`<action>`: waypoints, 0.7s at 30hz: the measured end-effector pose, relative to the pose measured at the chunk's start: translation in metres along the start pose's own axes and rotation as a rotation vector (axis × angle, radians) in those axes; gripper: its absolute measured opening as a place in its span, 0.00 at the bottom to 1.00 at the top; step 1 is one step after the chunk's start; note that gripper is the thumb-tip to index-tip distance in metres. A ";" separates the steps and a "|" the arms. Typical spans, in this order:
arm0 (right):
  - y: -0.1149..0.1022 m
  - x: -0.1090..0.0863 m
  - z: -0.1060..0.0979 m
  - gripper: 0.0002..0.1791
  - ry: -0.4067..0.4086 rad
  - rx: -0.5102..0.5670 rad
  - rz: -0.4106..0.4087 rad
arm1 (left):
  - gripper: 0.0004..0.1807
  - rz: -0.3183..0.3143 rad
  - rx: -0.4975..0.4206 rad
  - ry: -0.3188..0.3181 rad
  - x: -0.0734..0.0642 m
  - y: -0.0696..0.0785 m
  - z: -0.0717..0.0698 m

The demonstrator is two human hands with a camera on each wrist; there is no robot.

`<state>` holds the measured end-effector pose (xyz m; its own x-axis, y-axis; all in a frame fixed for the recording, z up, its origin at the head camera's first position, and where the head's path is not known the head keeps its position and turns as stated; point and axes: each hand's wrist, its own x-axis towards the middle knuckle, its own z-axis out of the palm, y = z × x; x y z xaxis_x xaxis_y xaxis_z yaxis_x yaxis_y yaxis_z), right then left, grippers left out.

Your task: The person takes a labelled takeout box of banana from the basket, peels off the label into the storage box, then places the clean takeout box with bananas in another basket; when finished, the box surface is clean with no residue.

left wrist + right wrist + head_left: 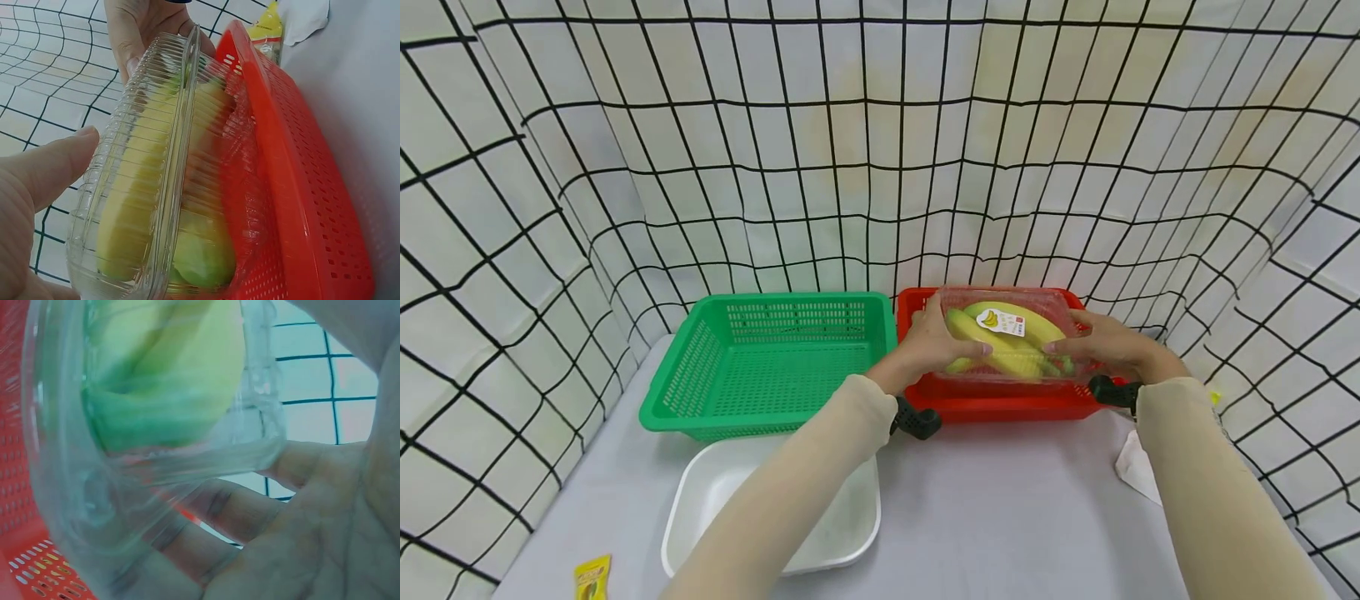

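A clear plastic clamshell box of bananas (1011,337) with a white label sits over the red basket (1000,408), tilted so its top faces me. My left hand (931,340) grips the box's left end, its thumb on the clear lid. My right hand (1108,343) holds the opposite end, with fingers (231,509) wrapped beneath it in the right wrist view. In the left wrist view the ridged box (144,181) leans at the basket's rim, its lower side within the basket. Whether it touches the basket floor I cannot tell.
Left of the red basket stands a green basket (775,383). A white tray (850,525) is in front of it, partly under my left forearm. A yellow packet (592,577) lies front left, a white paper piece (1137,468) at right. Black netting (865,162) surrounds the table.
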<state>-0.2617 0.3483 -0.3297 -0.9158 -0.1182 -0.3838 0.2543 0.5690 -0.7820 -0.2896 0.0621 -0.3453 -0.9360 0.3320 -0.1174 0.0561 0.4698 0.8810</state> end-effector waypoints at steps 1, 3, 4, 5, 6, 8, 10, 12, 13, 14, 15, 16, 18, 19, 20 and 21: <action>-0.001 -0.002 0.000 0.57 0.000 -0.006 -0.004 | 0.65 0.002 0.000 -0.001 -0.002 0.001 -0.001; -0.002 -0.004 -0.001 0.58 0.001 -0.014 -0.011 | 0.66 0.005 0.002 -0.006 -0.004 0.002 -0.003; -0.002 -0.005 -0.001 0.58 0.001 -0.020 -0.016 | 0.66 0.002 0.007 -0.011 -0.005 0.003 -0.003; -0.003 -0.007 -0.001 0.58 0.000 -0.016 -0.018 | 0.66 -0.001 0.008 -0.012 -0.006 0.003 -0.004; -0.003 -0.008 0.000 0.58 -0.001 -0.013 -0.022 | 0.66 -0.005 0.009 -0.014 -0.007 0.003 -0.004; -0.004 -0.012 0.001 0.58 0.001 -0.009 -0.029 | 0.66 -0.010 0.011 -0.016 -0.009 0.003 -0.006; -0.005 -0.016 0.003 0.58 0.005 -0.011 -0.036 | 0.67 -0.012 0.014 -0.014 -0.012 0.003 -0.007; -0.006 -0.020 0.004 0.58 0.010 -0.016 -0.042 | 0.67 -0.005 0.015 -0.008 -0.015 0.004 -0.008; -0.007 -0.022 0.005 0.58 0.012 -0.019 -0.044 | 0.67 -0.001 0.013 -0.006 -0.017 0.004 -0.009; -0.008 -0.023 0.005 0.58 0.014 -0.023 -0.046 | 0.67 0.004 0.011 -0.002 -0.018 0.004 -0.010; -0.009 -0.025 0.005 0.57 0.016 -0.022 -0.046 | 0.67 0.011 0.010 -0.001 -0.020 0.004 -0.011; -0.010 -0.026 0.006 0.57 0.017 -0.019 -0.046 | 0.67 0.015 0.007 -0.001 -0.022 0.005 -0.012; -0.012 -0.029 0.007 0.57 0.017 -0.013 -0.046 | 0.67 0.021 0.000 -0.007 -0.026 0.005 -0.014; -0.013 -0.031 0.007 0.56 0.017 -0.012 -0.046 | 0.66 0.023 -0.002 -0.010 -0.028 0.005 -0.015; -0.014 -0.033 0.008 0.56 0.017 -0.011 -0.048 | 0.66 0.025 -0.003 -0.015 -0.030 0.005 -0.017; -0.015 -0.035 0.009 0.56 0.017 -0.010 -0.051 | 0.66 0.028 -0.005 -0.021 -0.033 0.005 -0.018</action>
<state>-0.2304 0.3364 -0.3088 -0.9327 -0.1329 -0.3352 0.2046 0.5703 -0.7955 -0.2650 0.0393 -0.3288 -0.9266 0.3621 -0.1017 0.0810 0.4561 0.8863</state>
